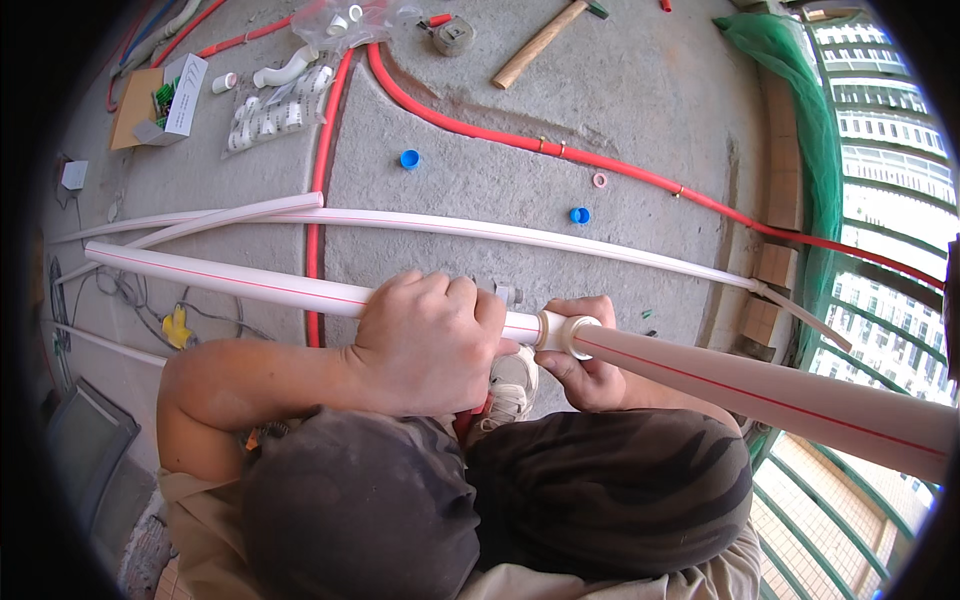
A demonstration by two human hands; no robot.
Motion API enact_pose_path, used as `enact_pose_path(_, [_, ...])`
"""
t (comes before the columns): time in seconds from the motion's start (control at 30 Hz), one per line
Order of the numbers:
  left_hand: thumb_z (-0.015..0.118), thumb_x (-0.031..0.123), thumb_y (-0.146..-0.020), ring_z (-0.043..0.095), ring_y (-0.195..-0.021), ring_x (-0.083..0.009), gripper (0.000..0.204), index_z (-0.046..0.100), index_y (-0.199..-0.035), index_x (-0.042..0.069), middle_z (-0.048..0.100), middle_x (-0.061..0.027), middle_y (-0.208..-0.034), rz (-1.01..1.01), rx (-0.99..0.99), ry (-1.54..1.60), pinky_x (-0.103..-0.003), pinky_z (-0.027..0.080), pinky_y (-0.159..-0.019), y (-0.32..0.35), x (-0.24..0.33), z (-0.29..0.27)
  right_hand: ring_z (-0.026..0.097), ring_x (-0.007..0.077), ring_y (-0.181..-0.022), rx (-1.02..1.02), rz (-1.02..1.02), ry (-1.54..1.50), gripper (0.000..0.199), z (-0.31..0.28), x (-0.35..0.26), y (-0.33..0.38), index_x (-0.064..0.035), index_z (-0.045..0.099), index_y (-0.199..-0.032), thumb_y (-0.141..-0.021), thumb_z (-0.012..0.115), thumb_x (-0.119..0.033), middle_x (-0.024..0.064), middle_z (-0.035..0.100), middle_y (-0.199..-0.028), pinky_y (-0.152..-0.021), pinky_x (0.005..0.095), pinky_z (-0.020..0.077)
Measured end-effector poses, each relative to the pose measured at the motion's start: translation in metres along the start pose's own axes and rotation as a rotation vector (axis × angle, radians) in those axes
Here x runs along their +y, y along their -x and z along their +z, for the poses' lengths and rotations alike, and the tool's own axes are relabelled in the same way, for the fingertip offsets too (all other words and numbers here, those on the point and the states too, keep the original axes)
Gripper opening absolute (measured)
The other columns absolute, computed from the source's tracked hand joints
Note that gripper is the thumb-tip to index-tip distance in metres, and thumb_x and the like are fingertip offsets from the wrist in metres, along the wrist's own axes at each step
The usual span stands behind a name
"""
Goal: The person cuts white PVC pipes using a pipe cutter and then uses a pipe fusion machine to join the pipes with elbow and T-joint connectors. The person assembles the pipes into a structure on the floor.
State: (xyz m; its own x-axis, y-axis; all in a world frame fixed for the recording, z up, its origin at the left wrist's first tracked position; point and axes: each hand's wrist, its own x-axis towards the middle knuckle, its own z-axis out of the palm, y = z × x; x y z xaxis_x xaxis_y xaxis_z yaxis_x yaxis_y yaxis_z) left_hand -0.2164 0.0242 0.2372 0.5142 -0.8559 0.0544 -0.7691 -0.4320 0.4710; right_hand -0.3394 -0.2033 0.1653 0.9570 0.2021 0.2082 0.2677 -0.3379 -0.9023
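Note:
My left hand (432,340) is wrapped round a white plastic pipe (220,277) with a thin red stripe. That pipe reaches out to the left, and its right end meets a white tee fitting (553,333). My right hand (592,384) grips the fitting, thumb on the near side and fingers over the far side. From the fitting's right side a second striped white pipe (770,392) runs off towards the lower right. Both pipes are held above the floor over my knees. How deep the pipe ends sit inside the fitting is hidden.
Red conduit (480,130) is fixed along the concrete floor. Beyond my hands lie a long white pipe (500,232), blue caps (410,159), a hammer (540,45), a tape measure (454,36), bagged white fittings (278,112) and a cardboard box (160,103). Green netting (815,180) and railings border the right.

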Motion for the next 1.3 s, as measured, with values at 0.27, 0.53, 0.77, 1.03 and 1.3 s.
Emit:
enact_pose_path(0.27, [0.079, 0.029, -0.073, 0.062, -0.064, -0.0289, 0.031, 0.062, -0.079, 0.004, 0.059, -0.0107, -0.071, 0.003, -0.010, -0.005, -0.041, 0.046, -0.059, -0.003, 0.001, 0.006, 0.058, 0.0240, -0.093, 0.061, -0.037, -0.005, 0.041, 0.005, 0.002, 0.004, 0.0027, 0.054, -0.126, -0.095, 0.073, -0.015, 0.0175, 0.051, -0.121, -0.078, 0.0343, 0.0489])
enact_pose_path(0.53, [0.075, 0.034, -0.081, 0.065, -0.061, -0.0281, 0.032, 0.063, -0.079, 0.004, 0.062, -0.0113, -0.068, -0.028, -0.026, -0.031, -0.039, 0.050, -0.058, 0.002, 0.004, 0.010, 0.053, 0.0196, -0.093, 0.050, 0.111, -0.125, 0.040, 0.006, 0.001, 0.011, 0.0053, 0.050, -0.126, -0.094, 0.070, -0.009, 0.0145, 0.051, -0.116, -0.079, 0.0325, 0.0459])
enact_pose_path(0.77, [0.075, 0.035, -0.082, 0.065, -0.060, -0.0274, 0.033, 0.065, -0.078, 0.004, 0.064, -0.0112, -0.067, 0.011, -0.030, -0.099, -0.039, 0.049, -0.057, -0.010, -0.009, 0.004, 0.057, 0.0193, -0.093, 0.143, 0.266, -0.405, 0.042, 0.019, 0.015, 0.001, 0.0037, 0.050, -0.126, -0.094, 0.072, -0.013, 0.0149, 0.056, -0.113, -0.081, 0.0332, 0.0480])
enact_pose_path(1.03, [0.070, 0.049, -0.092, 0.050, -0.117, -0.0297, 0.059, 0.048, -0.127, 0.008, 0.049, -0.0110, -0.123, 0.227, 1.429, 0.399, -0.052, 0.039, -0.112, -0.008, -0.044, -0.041, 0.054, 0.0123, -0.063, 0.218, -0.076, -0.470, 0.052, -0.015, -0.010, -0.074, 0.0036, 0.048, -0.115, -0.097, 0.070, -0.040, 0.0098, 0.060, -0.079, -0.055, 0.0274, 0.0435])
enact_pose_path(1.3, [0.055, 0.059, -0.101, 0.043, -0.058, -0.0148, 0.051, 0.046, -0.081, 0.013, 0.047, 0.0003, -0.069, 0.357, 0.505, 2.012, -0.034, 0.039, -0.062, -0.040, -0.033, -0.052, 0.056, 0.0151, -0.074, 0.347, -0.104, -0.464, 0.049, 0.014, -0.014, -0.057, 0.0029, 0.047, -0.118, -0.093, 0.076, -0.026, 0.0112, 0.061, -0.088, -0.067, 0.0307, 0.0449])
